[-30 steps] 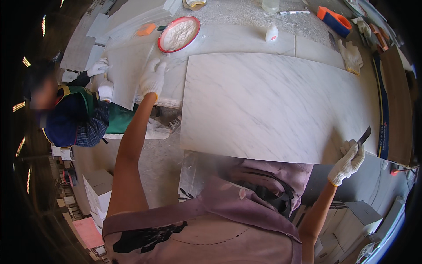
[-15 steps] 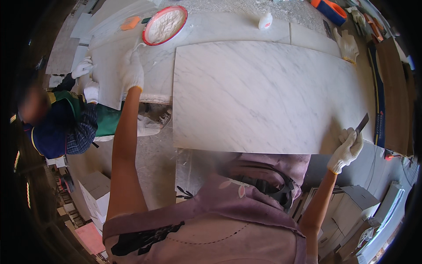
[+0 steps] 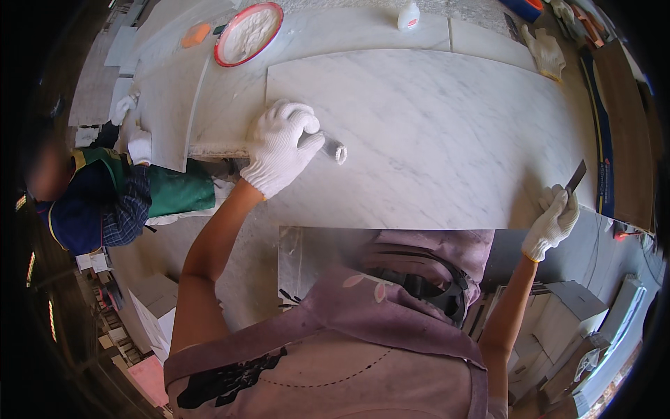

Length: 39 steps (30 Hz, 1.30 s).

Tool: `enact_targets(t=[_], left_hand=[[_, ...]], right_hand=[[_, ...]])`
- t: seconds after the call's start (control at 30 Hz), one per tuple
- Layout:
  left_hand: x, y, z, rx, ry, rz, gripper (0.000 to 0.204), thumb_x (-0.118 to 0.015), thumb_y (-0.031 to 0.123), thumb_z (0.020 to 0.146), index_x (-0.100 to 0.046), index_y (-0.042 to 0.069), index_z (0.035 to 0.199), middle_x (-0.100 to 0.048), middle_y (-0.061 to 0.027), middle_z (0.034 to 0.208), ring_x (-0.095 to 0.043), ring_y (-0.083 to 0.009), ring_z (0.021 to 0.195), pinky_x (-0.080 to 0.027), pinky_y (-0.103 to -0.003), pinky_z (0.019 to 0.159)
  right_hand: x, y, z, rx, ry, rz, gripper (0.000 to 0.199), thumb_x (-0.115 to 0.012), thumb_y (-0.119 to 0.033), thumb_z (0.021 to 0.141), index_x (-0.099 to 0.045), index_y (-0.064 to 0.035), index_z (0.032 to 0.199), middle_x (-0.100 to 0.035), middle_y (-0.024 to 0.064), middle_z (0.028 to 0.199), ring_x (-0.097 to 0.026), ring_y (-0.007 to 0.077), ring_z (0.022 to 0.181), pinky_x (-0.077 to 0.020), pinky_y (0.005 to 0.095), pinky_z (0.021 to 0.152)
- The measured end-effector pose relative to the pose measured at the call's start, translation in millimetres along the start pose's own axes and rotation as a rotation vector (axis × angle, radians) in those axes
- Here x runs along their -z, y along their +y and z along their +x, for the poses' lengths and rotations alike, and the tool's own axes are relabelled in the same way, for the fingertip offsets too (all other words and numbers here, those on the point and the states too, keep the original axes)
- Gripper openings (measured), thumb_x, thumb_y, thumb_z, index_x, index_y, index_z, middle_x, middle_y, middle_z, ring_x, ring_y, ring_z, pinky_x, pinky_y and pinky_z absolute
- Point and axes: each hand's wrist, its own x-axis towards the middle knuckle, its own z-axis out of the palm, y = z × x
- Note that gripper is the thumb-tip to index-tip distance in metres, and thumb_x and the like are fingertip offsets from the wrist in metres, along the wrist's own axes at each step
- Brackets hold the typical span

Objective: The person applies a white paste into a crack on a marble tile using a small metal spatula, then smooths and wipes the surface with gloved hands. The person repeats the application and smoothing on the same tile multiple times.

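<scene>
My left hand (image 3: 283, 143), in a white knitted glove, is over the left part of a white, grey-veined marble slab (image 3: 426, 140). Its fingers are curled closed. A small whitish, loop-ended thing (image 3: 340, 153) shows just beyond the fingertips; its kind and the grip on it are not clear. Near the slab's right edge, my gloved right hand (image 3: 551, 223) is closed around a flat, dark scraper blade (image 3: 576, 176), which sticks up past the fingers. Farther left lies a red-rimmed basin (image 3: 278, 35) with white paste in it.
An orange block (image 3: 196, 35) lies left of the basin. A white bottle (image 3: 409, 17) stands behind the slab, and a loose glove (image 3: 544, 54) lies at its far right corner. At left, a co-worker in a green apron (image 3: 183, 195) handles a pale panel (image 3: 174, 105).
My left hand has come from beside the basin, moving right and nearer, over the slab. The whitish loop-ended thing now shows by its fingers. My right hand still holds the scraper blade.
</scene>
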Motion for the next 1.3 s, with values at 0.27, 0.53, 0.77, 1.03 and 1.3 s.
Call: enact_targets(t=[0.27, 0.53, 0.77, 1.03, 1.3], left_hand=[[11, 17, -3, -0.482, -0.007, 0.106, 0.026, -0.078, 0.02, 0.086, -0.074, 0.009, 0.109, -0.071, -0.0035, 0.114, -0.067, -0.0293, 0.113, -0.052, -0.047, 0.105], [-4, 13, -2, -0.326, 0.002, 0.341, 0.026, -0.083, 0.021, 0.081, -0.076, 0.014, 0.105, -0.069, -0.0027, 0.103, -0.069, -0.0277, 0.107, -0.053, -0.046, 0.111], [0, 12, 8, -0.209, 0.005, 0.478, 0.021, -0.08, 0.019, 0.085, -0.076, 0.015, 0.105, -0.066, -0.0049, 0.084, -0.071, -0.0271, 0.101, -0.054, -0.046, 0.109], [-3, 14, 4, -0.41, 0.023, 0.339, 0.018, -0.074, 0.015, 0.089, -0.074, 0.017, 0.107, -0.057, -0.0039, 0.078, -0.066, -0.0233, 0.09, -0.052, -0.049, 0.114], [-2, 8, 4, -0.514, -0.093, 0.296, 0.011, -0.072, 0.015, 0.087, -0.074, 0.015, 0.098, -0.064, -0.0029, 0.082, -0.068, -0.0242, 0.09, -0.05, -0.049, 0.117]], right_hand=[[-1, -1, -1, 0.03, 0.017, -0.026, 0.027, -0.06, -0.013, 0.113, -0.061, 0.0052, 0.133, -0.072, 0.0112, 0.106, -0.072, 0.0149, 0.084, -0.0618, 0.0274, 0.07], [1, 6, 0, 0.019, 0.029, 0.022, 0.029, -0.061, -0.014, 0.113, -0.061, 0.005, 0.135, -0.074, 0.0132, 0.109, -0.075, 0.0165, 0.087, -0.0638, 0.028, 0.071], [2, 4, -1, 0.021, 0.005, -0.007, 0.03, -0.062, -0.014, 0.112, -0.06, 0.0046, 0.136, -0.075, 0.0158, 0.114, -0.078, 0.0202, 0.092, -0.065, 0.0293, 0.073], [3, 3, 0, 0.028, -0.018, -0.026, 0.032, -0.061, -0.014, 0.113, -0.059, 0.0064, 0.137, -0.074, 0.0154, 0.112, -0.077, 0.019, 0.09, -0.0638, 0.0295, 0.073], [1, 2, -4, 0.016, 0.043, -0.036, 0.034, -0.062, -0.014, 0.112, -0.057, 0.0063, 0.139, -0.075, 0.0172, 0.116, -0.078, 0.0217, 0.092, -0.064, 0.0302, 0.074]])
